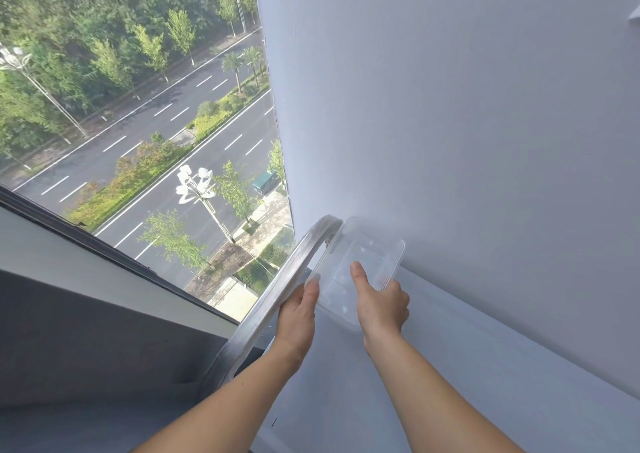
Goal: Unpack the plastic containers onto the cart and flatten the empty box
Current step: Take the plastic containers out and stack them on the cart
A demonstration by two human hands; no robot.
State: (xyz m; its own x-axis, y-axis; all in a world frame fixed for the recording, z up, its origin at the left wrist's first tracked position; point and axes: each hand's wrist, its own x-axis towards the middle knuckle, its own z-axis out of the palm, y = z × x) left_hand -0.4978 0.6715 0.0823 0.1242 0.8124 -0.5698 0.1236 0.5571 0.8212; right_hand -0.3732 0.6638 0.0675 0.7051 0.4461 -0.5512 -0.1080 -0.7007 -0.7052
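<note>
While hands (341, 309) grip it, container (363, 265) sits between.

clear plastic container (360, 272), rectangular, lid on, empty by looks. sits tilted at far end of cart top (433, 366), right next to curved metal cart handle (294, 269), near wall corner.

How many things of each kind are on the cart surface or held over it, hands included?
Clear plastic container: 1
Hands: 2, the left hand and the right hand, both holding the container
Cart handle: 1
Total: 4
</note>
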